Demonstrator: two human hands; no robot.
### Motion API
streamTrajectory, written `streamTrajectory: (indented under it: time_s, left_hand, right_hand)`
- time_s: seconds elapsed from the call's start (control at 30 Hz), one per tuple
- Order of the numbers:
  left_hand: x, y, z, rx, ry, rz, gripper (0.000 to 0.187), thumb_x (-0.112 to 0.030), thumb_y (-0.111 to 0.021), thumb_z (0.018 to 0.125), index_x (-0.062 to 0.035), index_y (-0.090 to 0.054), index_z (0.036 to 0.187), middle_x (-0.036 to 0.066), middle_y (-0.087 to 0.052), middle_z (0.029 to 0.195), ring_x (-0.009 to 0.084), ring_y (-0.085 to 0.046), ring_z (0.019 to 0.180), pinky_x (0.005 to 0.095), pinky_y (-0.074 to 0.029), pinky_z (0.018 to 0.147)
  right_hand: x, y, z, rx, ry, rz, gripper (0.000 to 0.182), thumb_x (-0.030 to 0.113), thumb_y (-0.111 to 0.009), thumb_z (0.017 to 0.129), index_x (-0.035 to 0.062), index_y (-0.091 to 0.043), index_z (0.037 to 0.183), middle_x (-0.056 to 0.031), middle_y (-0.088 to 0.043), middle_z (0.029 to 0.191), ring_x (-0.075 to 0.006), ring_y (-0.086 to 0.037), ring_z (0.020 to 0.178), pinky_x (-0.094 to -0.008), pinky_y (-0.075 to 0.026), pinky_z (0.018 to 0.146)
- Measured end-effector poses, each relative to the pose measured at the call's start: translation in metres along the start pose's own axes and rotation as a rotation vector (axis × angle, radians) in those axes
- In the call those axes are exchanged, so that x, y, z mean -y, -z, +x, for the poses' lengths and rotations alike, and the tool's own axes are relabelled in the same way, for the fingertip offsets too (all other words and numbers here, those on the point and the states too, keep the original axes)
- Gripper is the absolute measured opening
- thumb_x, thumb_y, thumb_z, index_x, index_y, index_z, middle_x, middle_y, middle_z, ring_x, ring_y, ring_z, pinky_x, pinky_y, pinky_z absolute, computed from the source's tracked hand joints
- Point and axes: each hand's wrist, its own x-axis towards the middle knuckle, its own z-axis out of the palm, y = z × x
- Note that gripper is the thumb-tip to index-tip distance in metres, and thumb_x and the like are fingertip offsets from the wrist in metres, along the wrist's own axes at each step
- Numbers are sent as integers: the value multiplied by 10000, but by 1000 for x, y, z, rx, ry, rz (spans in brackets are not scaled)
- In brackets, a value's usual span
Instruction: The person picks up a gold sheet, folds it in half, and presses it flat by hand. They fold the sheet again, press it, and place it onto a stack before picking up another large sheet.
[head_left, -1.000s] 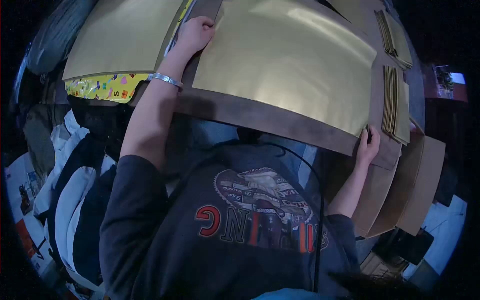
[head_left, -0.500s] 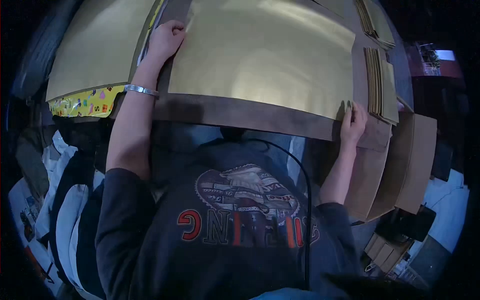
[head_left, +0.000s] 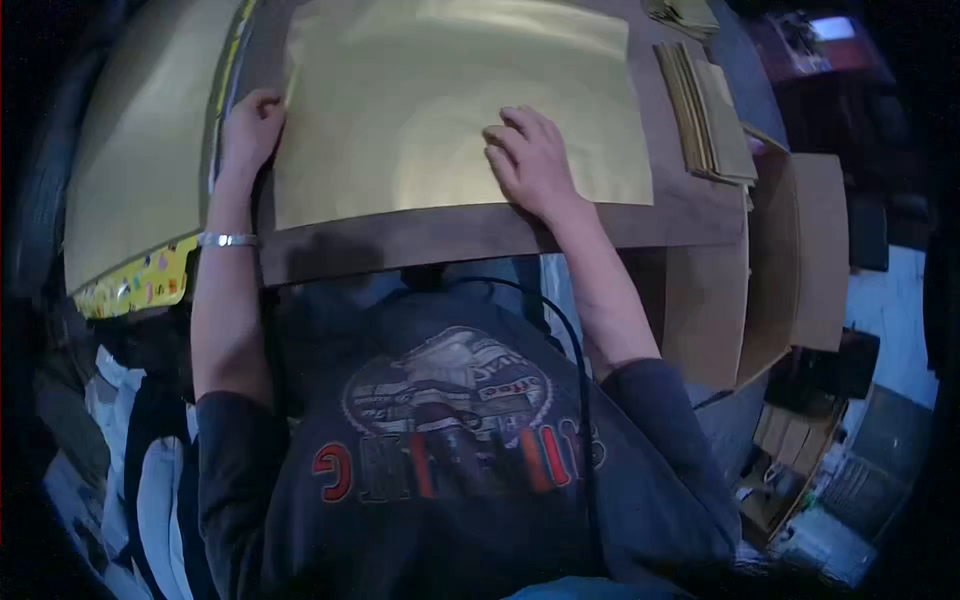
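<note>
Currently both hands are on the gold sheet (head_left: pixel 420 100), which lies flat on the brown surface (head_left: pixel 480 228), near edge just back from the surface's front edge. Left hand (head_left: pixel 250 125) sits at the sheet's left edge, fingers curled over it; can't tell whether it's gripping or just pressing. Metal bracelet (head_left: pixel 227 240) on that wrist. Right hand (head_left: pixel 530 160) is flat on the sheet's lower middle, palm down, fingers spread and extended, holding nothing, only pressing.

Second gold sheet (head_left: pixel 140 150) lies to the left, just beside the first, on top of a yellow patterned paper (head_left: pixel 140 285) that pokes out at its near corner. Stack of folded gold pieces (head_left: pixel 705 115) sits on the surface to the right of the main sheet, close but apart from it. Brown cardboard panels (head_left: pixel 800 250) hang off the surface's right side. Black cable (head_left: pixel 570 340) runs down over the person's dark printed sweatshirt (head_left: pixel 450 440).
</note>
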Motion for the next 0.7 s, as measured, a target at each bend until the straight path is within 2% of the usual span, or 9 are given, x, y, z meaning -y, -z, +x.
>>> streamTrajectory:
  time_s: [0.2,0.5,0.63,0.7]
  left_hand:
    - [7,0,1,-35,-39,43,309,-225,-615,864,-55,-659,1118,130,-695,926,254,-672,856,351,-507,778]
    - [10,2,0,-8,-37,69,323,-264,-622,856,-67,-670,1108,139,-699,947,276,-676,892,376,-509,801]
    - [8,4,1,37,37,60,320,-264,-610,857,-76,-676,1108,142,-700,962,278,-678,906,370,-512,807]
    - [16,0,4,-37,-49,57,317,-249,-607,852,-77,-676,1108,140,-701,978,274,-678,922,372,-514,829]
  right_hand:
    - [0,2,-6,-13,-25,-67,241,239,-633,864,117,-643,1071,-126,-554,1208,-344,-473,1195,-455,-371,1009]
    - [1,-1,-5,4,-11,-56,218,240,-619,872,141,-628,1066,-117,-539,1195,-328,-474,1201,-447,-383,984]
    - [2,-2,-4,40,-25,-68,243,263,-621,873,146,-629,1085,-113,-536,1210,-328,-465,1215,-452,-378,989]
    - [-2,-5,-5,22,-19,-79,265,271,-621,869,141,-628,1099,-114,-536,1218,-328,-466,1217,-455,-376,991]
